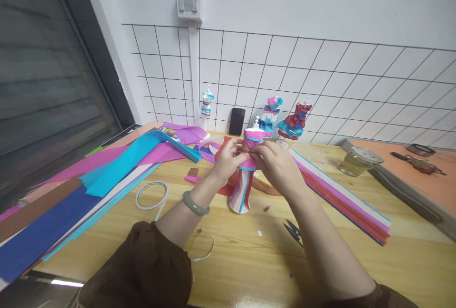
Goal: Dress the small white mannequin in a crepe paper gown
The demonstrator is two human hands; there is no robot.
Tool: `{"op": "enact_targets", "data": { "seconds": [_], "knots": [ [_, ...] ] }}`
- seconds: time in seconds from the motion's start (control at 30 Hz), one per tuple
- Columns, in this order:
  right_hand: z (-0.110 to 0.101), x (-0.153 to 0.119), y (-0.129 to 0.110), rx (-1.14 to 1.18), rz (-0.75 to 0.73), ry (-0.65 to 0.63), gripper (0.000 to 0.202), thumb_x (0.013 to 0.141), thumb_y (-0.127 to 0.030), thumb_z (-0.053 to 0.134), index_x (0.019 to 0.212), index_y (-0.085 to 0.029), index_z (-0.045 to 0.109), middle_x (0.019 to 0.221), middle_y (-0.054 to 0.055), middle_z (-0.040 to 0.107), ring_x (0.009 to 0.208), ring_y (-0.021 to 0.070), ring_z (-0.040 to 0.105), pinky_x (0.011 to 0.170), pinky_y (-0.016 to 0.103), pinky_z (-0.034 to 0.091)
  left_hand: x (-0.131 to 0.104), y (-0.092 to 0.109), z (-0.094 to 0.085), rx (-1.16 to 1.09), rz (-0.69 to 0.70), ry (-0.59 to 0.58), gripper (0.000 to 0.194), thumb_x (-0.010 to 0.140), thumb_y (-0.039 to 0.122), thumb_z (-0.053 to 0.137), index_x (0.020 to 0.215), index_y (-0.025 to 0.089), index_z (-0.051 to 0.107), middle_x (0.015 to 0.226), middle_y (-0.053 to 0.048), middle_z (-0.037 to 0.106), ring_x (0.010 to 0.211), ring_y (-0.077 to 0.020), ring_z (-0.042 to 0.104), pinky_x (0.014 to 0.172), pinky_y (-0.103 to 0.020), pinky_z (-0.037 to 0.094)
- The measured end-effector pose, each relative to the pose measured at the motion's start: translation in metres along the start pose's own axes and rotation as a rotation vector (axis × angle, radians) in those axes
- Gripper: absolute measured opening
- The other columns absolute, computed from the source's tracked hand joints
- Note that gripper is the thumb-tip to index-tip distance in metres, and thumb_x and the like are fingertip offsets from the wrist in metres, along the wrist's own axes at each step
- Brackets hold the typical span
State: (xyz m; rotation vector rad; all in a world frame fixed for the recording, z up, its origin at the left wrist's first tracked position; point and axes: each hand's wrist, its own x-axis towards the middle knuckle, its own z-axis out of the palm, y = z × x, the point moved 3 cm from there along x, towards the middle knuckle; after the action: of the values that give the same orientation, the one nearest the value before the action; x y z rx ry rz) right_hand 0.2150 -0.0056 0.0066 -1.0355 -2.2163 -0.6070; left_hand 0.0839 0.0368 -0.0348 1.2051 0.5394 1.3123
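A small dress form (pixel 253 136) stands upright on the wooden table, dressed in a pink paper top with blue trim and a long striped skirt (pixel 242 189). My left hand (pixel 228 159) pinches the waist from the left, thumb and fingers closed on the pink paper. From the right, my right hand (pixel 274 161) presses its fingertips to the same waist. Its fingers are partly hidden behind the hand. A strip of brown paper seems to show between the fingertips. Scissors (pixel 293 233) lie below my right forearm, and a roll of white tape (pixel 152 196) lies left of my left wrist.
Long crepe paper strips (pixel 121 165) cover the left side. A folded striped paper piece (pixel 345 198) lies at right, near a glass jar (pixel 359 160). Behind stand a phone (pixel 237 121) and dressed mini forms (pixel 295 122) before a wire grid. Small scraps (pixel 260 233) dot the table.
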Motion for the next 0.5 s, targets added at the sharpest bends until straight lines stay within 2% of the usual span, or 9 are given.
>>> {"op": "enact_targets", "data": {
  "seconds": [0.2,0.33,0.5],
  "knots": [
    [-0.0015,-0.0002,-0.0021,-0.101,-0.016,0.037,0.013,0.094,-0.02,0.047,0.09,-0.017,0.059,0.084,0.008,0.064,0.077,0.0198,0.055,0.068,0.032,0.033,-0.0003,-0.0012,0.0014,0.037,-0.012,-0.046,0.041,0.066,0.014,0.068,0.103,0.018,0.052,0.091,-0.003,0.061,0.079,-0.0133,0.057,0.072,-0.027,0.044],
    [-0.0022,0.0014,-0.005,-0.132,-0.004,0.058,0.015,0.094,-0.019,0.046,0.086,-0.017,0.058,0.08,0.007,0.064,0.075,0.0189,0.055,0.069,0.032,0.032,-0.0011,-0.0004,0.0019,0.033,-0.002,-0.048,0.039,0.067,0.016,0.067,0.103,0.018,0.052,0.09,-0.002,0.061,0.082,-0.0136,0.057,0.073,-0.026,0.044],
    [-0.0041,0.0019,-0.0042,-0.042,0.021,0.039,0.012,0.093,-0.019,0.048,0.087,-0.016,0.058,0.083,0.007,0.065,0.078,0.0192,0.058,0.069,0.032,0.036,-0.0015,0.0007,0.002,0.015,0.017,-0.039,0.036,0.068,0.018,0.067,0.102,0.018,0.054,0.089,-0.002,0.063,0.085,-0.0142,0.058,0.078,-0.027,0.043]
  ]
}}
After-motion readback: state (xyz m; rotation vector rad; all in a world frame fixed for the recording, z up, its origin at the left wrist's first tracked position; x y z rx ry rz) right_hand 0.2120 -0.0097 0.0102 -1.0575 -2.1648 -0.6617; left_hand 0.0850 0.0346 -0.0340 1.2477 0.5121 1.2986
